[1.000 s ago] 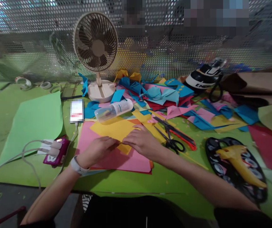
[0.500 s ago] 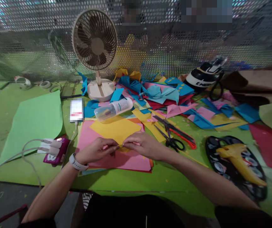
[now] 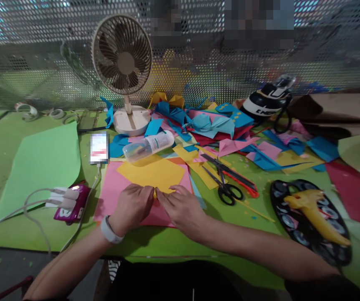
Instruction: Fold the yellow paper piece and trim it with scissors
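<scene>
Left of the pink sheet (image 3: 117,188), a matte light-green paper (image 3: 38,163) lay flat with a curved edge, and a glossy magenta power bank (image 3: 70,207) sat beside it, white cables plugged in. On the pink sheet's middle my left hand (image 3: 132,207), fingers curled, pinched the near corner of the yellow sheet (image 3: 151,172); just right of it my right hand (image 3: 181,209) nipped the same corner with thumb and forefinger, the other fingers resting loosely on the pink. That yellow paper lay diamond-wise atop the pink sheet, smooth and stiff-looking. To crease it well, I judged I should line the edges exactly, hold one hand still and press the fold flat from the middle outward. Behind the pink sheet a clear plastic bottle (image 3: 148,145) lay on its side. Right of it were black-handled scissors (image 3: 225,182), then a dark round palette (image 3: 308,217) bearing a yellow glue gun (image 3: 316,217).
</scene>
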A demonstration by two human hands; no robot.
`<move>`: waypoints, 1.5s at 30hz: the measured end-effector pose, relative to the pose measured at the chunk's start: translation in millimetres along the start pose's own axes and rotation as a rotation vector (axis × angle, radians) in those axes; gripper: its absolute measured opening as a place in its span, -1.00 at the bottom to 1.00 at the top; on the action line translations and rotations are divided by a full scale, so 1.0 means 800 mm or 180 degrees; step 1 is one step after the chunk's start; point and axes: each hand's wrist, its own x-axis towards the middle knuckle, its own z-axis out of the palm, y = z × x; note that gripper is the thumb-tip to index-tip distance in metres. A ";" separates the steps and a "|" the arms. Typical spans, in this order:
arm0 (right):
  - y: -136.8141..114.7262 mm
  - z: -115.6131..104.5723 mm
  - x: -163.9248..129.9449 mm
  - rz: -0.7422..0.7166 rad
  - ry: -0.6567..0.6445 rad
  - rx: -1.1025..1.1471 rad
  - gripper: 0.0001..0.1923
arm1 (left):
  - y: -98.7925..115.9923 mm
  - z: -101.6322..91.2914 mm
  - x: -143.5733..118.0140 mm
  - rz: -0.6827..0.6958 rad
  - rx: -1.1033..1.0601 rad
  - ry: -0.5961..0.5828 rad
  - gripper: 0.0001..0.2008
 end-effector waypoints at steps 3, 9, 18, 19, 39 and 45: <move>0.004 0.001 0.003 0.0001 0.0038 -0.0116 -0.63 | -0.002 0.005 -0.001 -0.0061 0.0032 0.0052 -0.86; 0.023 0.000 0.005 -0.0017 0.0138 -0.0061 -0.65 | -0.017 0.000 0.002 -0.0100 -0.0163 -0.0046 -0.85; 0.011 0.011 0.001 0.0003 -0.0025 -0.0133 -0.64 | -0.004 0.009 0.001 -0.0083 0.0125 0.0066 -0.85; 0.012 0.009 0.002 0.0004 -0.0012 -0.0163 -0.64 | -0.005 0.010 0.001 -0.0132 0.0120 0.0086 -0.84; 0.042 0.018 0.011 0.0506 -0.0159 0.0303 -0.73 | -0.041 -0.002 0.004 -0.0881 0.0619 -0.0146 -0.73; 0.050 0.020 0.012 0.0579 -0.0222 0.0255 -0.77 | -0.053 0.003 0.001 -0.1082 0.0698 -0.0098 -0.85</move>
